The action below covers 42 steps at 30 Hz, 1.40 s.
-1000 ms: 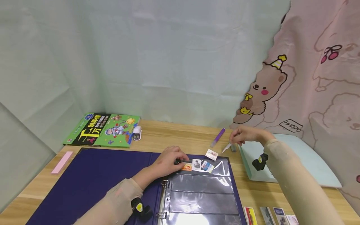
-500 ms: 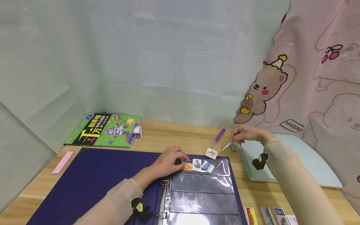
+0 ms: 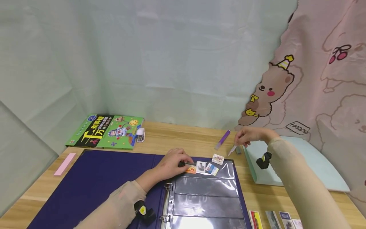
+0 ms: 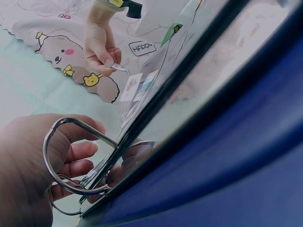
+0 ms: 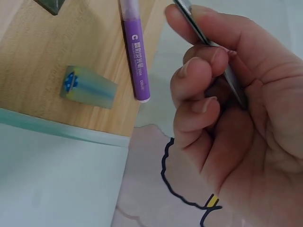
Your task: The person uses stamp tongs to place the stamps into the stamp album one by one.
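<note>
My right hand point(image 3: 243, 136) pinches a pair of tweezers point(image 3: 232, 150), its shaft lying across the curled fingers in the right wrist view. The tip is right at the corner of a small white stamp point(image 3: 218, 159), which overlaps the top edge of the album page point(image 3: 206, 203). My left hand point(image 3: 171, 165) grips the page's upper left edge between thumb and index finger, beside the metal rings point(image 4: 52, 142). An orange stamp point(image 3: 191, 169), a grey portrait stamp point(image 3: 200, 166) and a blue stamp point(image 3: 212, 169) sit in a row in the page's top strip.
The navy binder cover point(image 3: 94, 187) lies spread to the left. Behind it are a green book point(image 3: 114, 132) and a white correction tape point(image 3: 140, 135). A purple highlighter point(image 5: 136, 52), a small teal block point(image 5: 88, 87) and a pale folder point(image 3: 297, 165) are at right, several stamps point(image 3: 273, 219) at front right.
The white stamp has shifted slightly right and toward the page, along with the tweezer tip. My left hand keeps its place on the page edge.
</note>
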Each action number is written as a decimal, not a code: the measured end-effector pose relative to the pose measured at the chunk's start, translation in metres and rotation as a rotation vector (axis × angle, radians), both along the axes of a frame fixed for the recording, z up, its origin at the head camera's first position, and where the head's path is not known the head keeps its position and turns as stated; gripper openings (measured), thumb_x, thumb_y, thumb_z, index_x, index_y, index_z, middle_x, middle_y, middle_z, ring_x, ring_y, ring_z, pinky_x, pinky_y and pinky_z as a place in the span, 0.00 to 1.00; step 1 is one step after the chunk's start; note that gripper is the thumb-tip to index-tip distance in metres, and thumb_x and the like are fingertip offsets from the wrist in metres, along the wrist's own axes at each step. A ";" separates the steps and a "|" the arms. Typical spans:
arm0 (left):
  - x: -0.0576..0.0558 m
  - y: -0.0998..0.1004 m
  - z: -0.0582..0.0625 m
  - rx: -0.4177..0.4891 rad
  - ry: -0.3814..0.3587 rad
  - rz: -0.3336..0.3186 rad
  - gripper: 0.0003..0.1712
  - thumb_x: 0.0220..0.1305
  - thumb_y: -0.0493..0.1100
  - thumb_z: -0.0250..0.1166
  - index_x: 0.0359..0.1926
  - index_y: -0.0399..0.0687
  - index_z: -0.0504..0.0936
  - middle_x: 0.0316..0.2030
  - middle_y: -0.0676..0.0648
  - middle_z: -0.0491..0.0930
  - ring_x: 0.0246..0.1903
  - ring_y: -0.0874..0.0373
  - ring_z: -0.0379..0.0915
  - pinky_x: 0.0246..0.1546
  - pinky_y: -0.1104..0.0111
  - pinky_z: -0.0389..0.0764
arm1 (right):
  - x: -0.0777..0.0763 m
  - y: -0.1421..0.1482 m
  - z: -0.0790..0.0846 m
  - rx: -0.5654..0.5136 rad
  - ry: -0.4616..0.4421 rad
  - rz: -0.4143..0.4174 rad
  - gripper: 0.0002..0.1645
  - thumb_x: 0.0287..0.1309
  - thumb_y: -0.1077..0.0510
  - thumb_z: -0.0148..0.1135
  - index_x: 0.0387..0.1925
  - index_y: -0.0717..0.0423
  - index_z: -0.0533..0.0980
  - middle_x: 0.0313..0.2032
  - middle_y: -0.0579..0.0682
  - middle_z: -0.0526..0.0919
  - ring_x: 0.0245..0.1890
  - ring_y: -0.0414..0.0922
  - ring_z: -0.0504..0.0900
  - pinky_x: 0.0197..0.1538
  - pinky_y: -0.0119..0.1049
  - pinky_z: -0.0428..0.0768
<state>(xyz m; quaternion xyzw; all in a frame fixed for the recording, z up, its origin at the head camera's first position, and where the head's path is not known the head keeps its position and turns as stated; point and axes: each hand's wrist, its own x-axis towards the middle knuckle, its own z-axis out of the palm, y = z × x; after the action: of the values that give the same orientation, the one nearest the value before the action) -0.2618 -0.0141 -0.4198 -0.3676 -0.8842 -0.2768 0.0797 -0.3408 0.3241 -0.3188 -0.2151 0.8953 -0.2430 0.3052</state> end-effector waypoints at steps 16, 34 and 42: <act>0.000 0.001 0.001 0.008 -0.010 0.009 0.09 0.53 0.42 0.63 0.37 0.59 0.82 0.30 0.55 0.73 0.32 0.62 0.66 0.44 0.64 0.64 | -0.005 -0.029 0.010 0.217 -0.040 0.079 0.06 0.48 0.63 0.57 0.20 0.60 0.76 0.14 0.43 0.72 0.16 0.36 0.68 0.25 0.29 0.68; -0.001 0.001 -0.002 -0.001 0.005 0.016 0.09 0.53 0.43 0.63 0.36 0.61 0.82 0.29 0.56 0.73 0.32 0.63 0.65 0.41 0.66 0.64 | -0.005 -0.034 0.009 0.286 -0.102 0.020 0.05 0.47 0.61 0.59 0.24 0.59 0.79 0.14 0.42 0.73 0.16 0.36 0.68 0.24 0.28 0.68; -0.001 0.001 -0.002 -0.003 0.010 0.018 0.09 0.53 0.43 0.63 0.37 0.61 0.82 0.29 0.56 0.72 0.32 0.64 0.64 0.40 0.66 0.64 | -0.007 -0.028 0.010 0.300 -0.135 -0.028 0.10 0.47 0.56 0.62 0.25 0.61 0.79 0.15 0.44 0.73 0.16 0.36 0.67 0.22 0.27 0.66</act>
<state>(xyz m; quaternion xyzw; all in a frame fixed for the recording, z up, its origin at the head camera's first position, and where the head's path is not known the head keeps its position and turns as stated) -0.2631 -0.0132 -0.4218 -0.3612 -0.8876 -0.2728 0.0859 -0.3475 0.2964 -0.3086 -0.1379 0.9019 -0.1247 0.3898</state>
